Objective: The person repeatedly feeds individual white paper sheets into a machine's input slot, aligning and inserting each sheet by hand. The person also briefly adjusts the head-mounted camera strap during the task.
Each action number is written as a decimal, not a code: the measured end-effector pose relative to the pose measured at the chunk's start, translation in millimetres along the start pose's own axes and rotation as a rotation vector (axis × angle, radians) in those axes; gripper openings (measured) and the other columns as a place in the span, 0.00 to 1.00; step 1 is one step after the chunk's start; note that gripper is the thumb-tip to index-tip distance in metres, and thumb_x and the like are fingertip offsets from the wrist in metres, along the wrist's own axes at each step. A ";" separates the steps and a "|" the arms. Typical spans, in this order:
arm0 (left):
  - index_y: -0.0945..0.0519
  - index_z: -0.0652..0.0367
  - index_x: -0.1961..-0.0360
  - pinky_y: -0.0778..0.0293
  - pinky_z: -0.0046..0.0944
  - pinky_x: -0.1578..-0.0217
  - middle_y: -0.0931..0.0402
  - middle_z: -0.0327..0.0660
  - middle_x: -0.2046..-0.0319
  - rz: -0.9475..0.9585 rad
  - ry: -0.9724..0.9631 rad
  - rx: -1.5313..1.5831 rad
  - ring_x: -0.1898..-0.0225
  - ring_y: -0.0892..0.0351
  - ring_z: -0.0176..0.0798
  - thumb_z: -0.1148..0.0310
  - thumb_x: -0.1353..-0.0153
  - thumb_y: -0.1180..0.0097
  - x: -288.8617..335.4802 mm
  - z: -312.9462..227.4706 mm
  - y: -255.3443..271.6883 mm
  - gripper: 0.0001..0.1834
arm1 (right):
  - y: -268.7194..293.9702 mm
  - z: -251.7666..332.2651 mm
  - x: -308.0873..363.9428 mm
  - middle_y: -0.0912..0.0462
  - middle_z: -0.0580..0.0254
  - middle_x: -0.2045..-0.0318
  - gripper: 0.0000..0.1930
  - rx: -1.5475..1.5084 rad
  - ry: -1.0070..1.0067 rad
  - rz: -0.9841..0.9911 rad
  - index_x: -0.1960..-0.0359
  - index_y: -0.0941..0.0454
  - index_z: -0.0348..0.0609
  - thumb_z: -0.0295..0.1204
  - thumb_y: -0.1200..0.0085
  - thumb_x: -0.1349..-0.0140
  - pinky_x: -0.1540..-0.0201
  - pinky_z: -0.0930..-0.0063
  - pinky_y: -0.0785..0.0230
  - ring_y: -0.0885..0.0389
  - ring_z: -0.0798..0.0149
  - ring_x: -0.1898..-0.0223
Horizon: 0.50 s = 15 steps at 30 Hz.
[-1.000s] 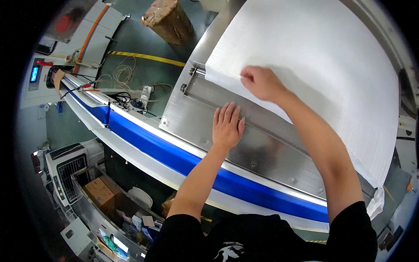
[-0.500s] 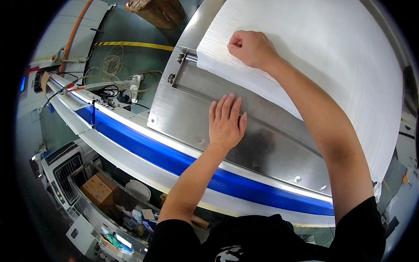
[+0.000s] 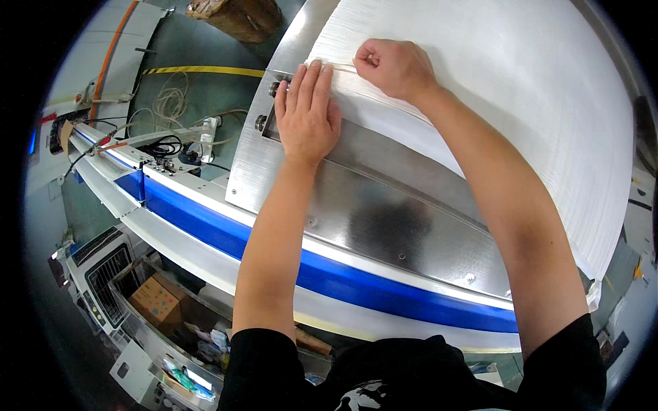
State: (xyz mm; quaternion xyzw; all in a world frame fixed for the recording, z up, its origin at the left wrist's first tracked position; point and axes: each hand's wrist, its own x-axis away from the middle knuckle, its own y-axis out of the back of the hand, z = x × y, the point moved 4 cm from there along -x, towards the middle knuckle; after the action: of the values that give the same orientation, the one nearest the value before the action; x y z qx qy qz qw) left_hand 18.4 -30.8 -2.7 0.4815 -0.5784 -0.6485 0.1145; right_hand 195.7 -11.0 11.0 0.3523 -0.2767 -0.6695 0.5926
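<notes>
Compared with half a second ago, can see the left hand farther up and leftward, off the plate and onto the near-left corner of the sheet, beside the knobs. Laid flat there, released, fingers straight. Can find the right hand at nearly the same spot on the sheet, curled, thumb and forefinger brought together; cannot tell a pinched fold from bare fingertips. Can place the sheet at upper right, spread beyond the plate, cut off at the top. Cannot see either palm, nor the bar end visible earlier, now behind the left hand. Can see only part of the bale and a sliver of screen. Cannot make out the small items in the bin.
</notes>
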 end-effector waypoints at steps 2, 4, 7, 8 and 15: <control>0.31 0.51 0.43 0.48 0.47 0.38 0.32 0.39 0.43 -0.006 -0.001 0.010 0.39 0.37 0.44 0.66 0.45 0.51 1.5 0.1 0.6 0.25 | -0.1 -0.6 -0.6 0.17 0.63 0.75 0.08 0.009 0.000 0.003 0.72 0.20 0.53 0.39 0.48 0.48 0.65 0.62 0.26 0.19 0.55 0.71; 0.31 0.51 0.44 0.47 0.46 0.39 0.31 0.39 0.44 -0.019 0.001 0.026 0.40 0.36 0.44 0.67 0.46 0.51 3.0 0.6 1.5 0.25 | -0.8 -1.5 -1.2 0.17 0.64 0.75 0.08 0.025 -0.010 0.010 0.72 0.20 0.54 0.40 0.48 0.48 0.65 0.63 0.26 0.19 0.55 0.71; 0.30 0.51 0.45 0.46 0.46 0.39 0.31 0.38 0.45 0.004 0.014 0.027 0.40 0.36 0.44 0.68 0.46 0.51 5.5 1.9 1.7 0.24 | -0.8 -2.2 -1.7 0.17 0.64 0.75 0.09 0.013 -0.001 0.004 0.71 0.20 0.54 0.40 0.48 0.48 0.66 0.63 0.26 0.19 0.56 0.71; 0.30 0.51 0.46 0.46 0.46 0.39 0.31 0.38 0.45 0.001 0.018 0.026 0.40 0.36 0.44 0.68 0.46 0.51 6.4 2.1 2.4 0.23 | -1.1 -2.8 -1.8 0.17 0.64 0.75 0.09 0.008 -0.008 0.012 0.71 0.20 0.54 0.40 0.48 0.48 0.65 0.63 0.26 0.19 0.56 0.71; 0.27 0.48 0.49 0.44 0.46 0.40 0.31 0.38 0.45 -0.018 0.004 0.027 0.40 0.36 0.44 0.70 0.48 0.49 8.8 1.5 4.0 0.22 | -3.0 -3.4 -1.3 0.19 0.66 0.79 0.08 0.015 0.007 -0.028 0.72 0.20 0.51 0.39 0.46 0.47 0.69 0.68 0.28 0.21 0.61 0.76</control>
State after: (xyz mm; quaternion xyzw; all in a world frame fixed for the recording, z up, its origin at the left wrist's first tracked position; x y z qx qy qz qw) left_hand 11.1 -37.3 -3.8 0.4892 -0.5825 -0.6409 0.1034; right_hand 196.7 -9.2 6.7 0.3630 -0.2747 -0.6742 0.5816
